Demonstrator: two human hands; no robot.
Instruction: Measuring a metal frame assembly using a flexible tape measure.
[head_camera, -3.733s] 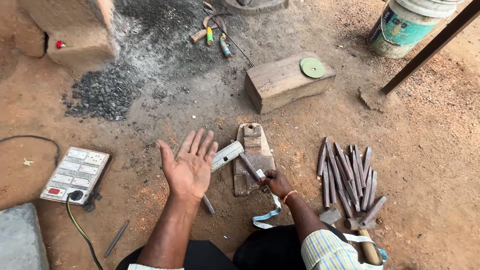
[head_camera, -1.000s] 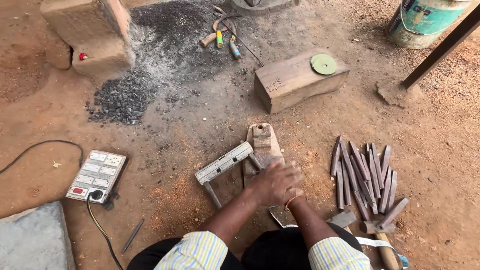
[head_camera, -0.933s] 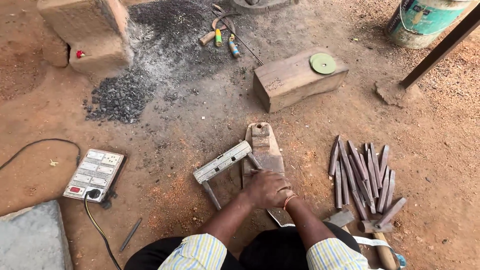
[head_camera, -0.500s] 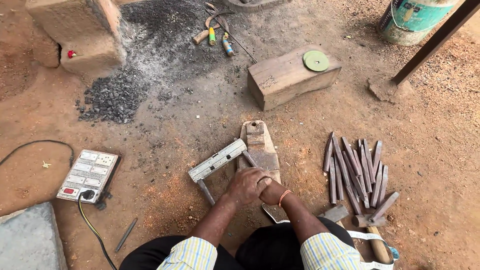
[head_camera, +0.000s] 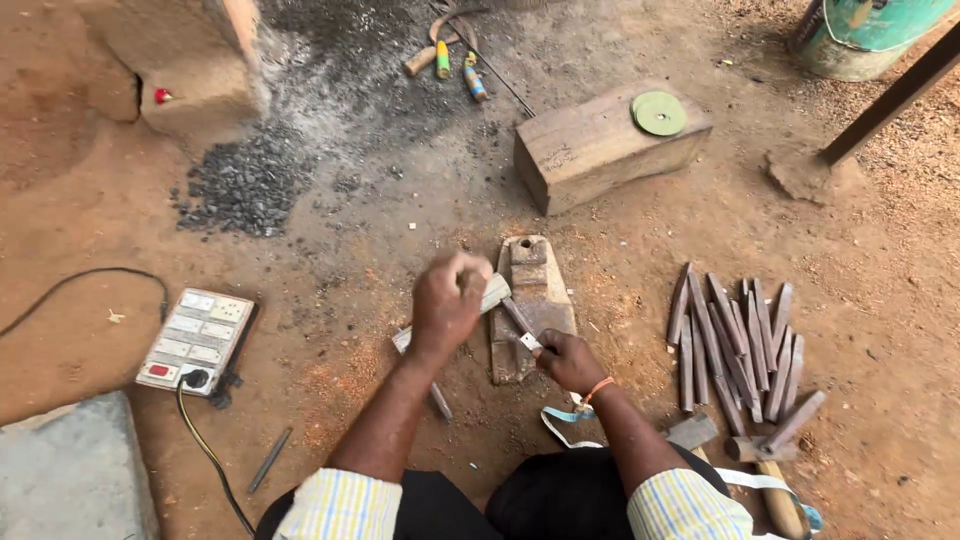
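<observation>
Switchboard (head_camera: 195, 340): on the dirt floor, well left of the anvil (head_camera: 535, 300).
Left hand (head_camera: 448, 300): fingers clenched on a pale bar (head_camera: 494, 293), at the anvil's left edge.
Right hand (head_camera: 568, 360): fingers grasping a thin blade (head_camera: 519, 318) lying on the anvil.
Sticks (head_camera: 735, 345): piled right of the anvil.

1. Both forearms are bare; short sleeves end near the elbows.
2. The sleeves are pale yellow with thin blue and white stripes forming a check.
3. The right hand (head_camera: 568, 360) wears an orange band at the wrist.
4. Dark trousers cover the lap.
</observation>
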